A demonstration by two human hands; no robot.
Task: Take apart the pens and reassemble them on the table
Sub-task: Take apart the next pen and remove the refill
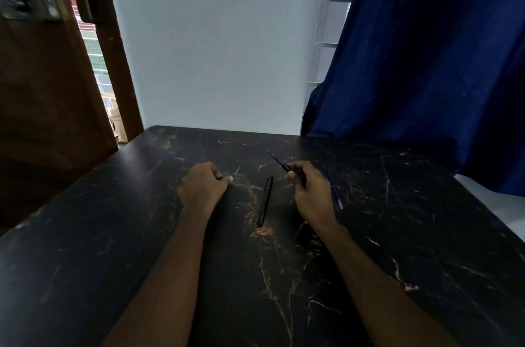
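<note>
— Where are the pens?

— One pen (265, 200) lies on the dark table (113, 233) between the hands. The right hand (308, 190) grips a pen piece (277, 160) — its thin blue tip points far and left. A refill (335, 190) lies just right of that hand.

— The left hand (203, 186)?

— Curled into a loose fist, resting on the table; whether it holds anything, I cannot tell.

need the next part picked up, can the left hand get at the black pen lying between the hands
Probably yes. The left hand rests closed on the table just beside the black pen, with bare tabletop between them. The right hand, holding a refill, sits on the pen's other side.
</note>
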